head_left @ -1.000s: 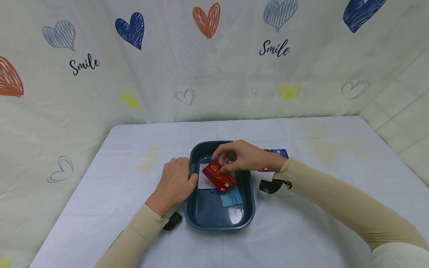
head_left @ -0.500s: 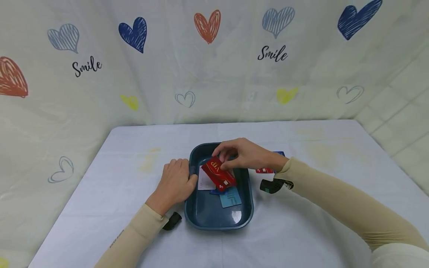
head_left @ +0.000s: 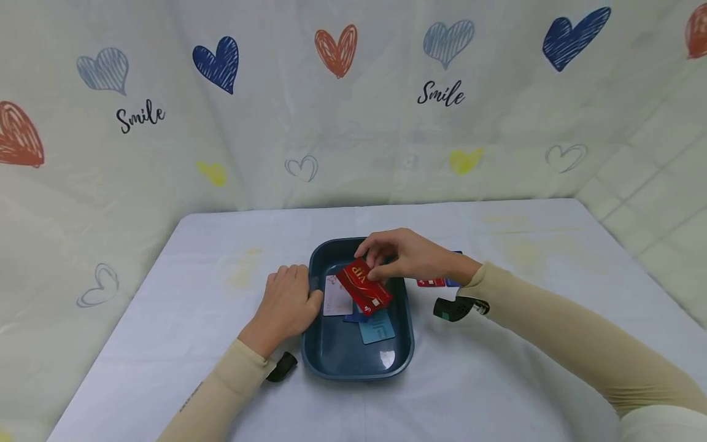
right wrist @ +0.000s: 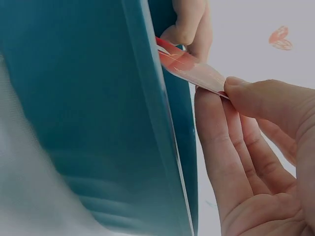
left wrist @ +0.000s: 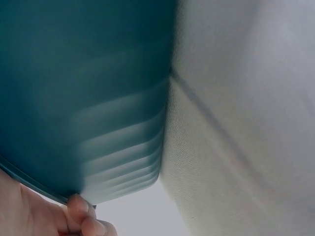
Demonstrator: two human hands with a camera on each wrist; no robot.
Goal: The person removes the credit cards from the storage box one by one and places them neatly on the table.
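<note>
My right hand (head_left: pixel 411 255) pinches a red VIP card (head_left: pixel 361 285) by its upper edge, thumb on one face and fingers on the other. It holds the card tilted over the dark teal tray (head_left: pixel 345 362). On the tray's floor lie a whitish card (head_left: pixel 336 298), a light blue card (head_left: pixel 377 328) and a dark blue card (head_left: pixel 353 317) partly hidden beneath the red one. My left hand (head_left: pixel 284 304) grips the tray's left rim. In the left wrist view, fingertips (left wrist: pixel 81 209) curl at the outer wall; the right wrist view shows the thumb (right wrist: pixel 184 29) inside.
Right of the tray, a red card (head_left: pixel 431 283) and blue cards (head_left: pixel 453 283) lie on the table, largely covered by my right wrist. A white cloth (head_left: pixel 469 393) covers the table. Behind it hangs a curtain (head_left: pixel 353 135) printed with hearts.
The head view has tilted up a little. The red card stays pinched over the tray, almost at the same spot, and my left hand keeps its grip on the rim.
</note>
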